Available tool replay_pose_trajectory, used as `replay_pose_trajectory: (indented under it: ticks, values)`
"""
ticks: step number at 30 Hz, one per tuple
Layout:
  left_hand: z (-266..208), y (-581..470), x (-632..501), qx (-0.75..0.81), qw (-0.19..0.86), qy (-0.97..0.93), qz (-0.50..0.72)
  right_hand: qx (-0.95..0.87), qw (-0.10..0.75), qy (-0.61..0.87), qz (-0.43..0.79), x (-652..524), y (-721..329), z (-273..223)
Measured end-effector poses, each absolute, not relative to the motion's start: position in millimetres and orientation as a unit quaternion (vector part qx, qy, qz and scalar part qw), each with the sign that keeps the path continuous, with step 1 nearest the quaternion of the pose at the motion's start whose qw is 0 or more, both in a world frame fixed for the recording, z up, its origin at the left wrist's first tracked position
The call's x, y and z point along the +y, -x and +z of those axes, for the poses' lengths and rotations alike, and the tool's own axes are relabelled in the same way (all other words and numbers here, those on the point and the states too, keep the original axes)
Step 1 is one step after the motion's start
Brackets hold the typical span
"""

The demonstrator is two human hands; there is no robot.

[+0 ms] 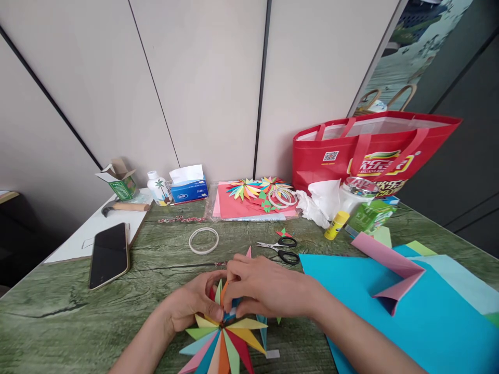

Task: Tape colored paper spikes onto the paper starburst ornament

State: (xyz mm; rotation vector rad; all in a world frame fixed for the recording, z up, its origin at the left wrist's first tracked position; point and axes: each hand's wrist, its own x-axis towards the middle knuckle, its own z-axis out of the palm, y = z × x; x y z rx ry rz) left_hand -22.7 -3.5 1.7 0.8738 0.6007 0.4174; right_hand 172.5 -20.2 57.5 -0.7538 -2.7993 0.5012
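Paper star [222, 340] getting its points worked on, near edge of the green table [58, 311]

Both hands sit on its upper side: left hand [193, 304] has its fingers pinched on a point, right hand [265, 288] curls over the top with fingertips pressed together on the folds. I'd say keep the center pinned flat and work one point at a time. Scissors [281, 248] and tape ring [203, 240] lie just behind, blue paper [390, 311] to the right.
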Motion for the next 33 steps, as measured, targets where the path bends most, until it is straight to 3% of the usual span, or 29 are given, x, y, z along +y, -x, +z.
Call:
replay_pose_trajectory:
  ticks: [33]
  values:
    - [-3.5,25.2,-2.9,0.291,0.836,-0.418,0.205,-0.947,0.133,0.232,0.177,-16.8,-173.0,53.1]
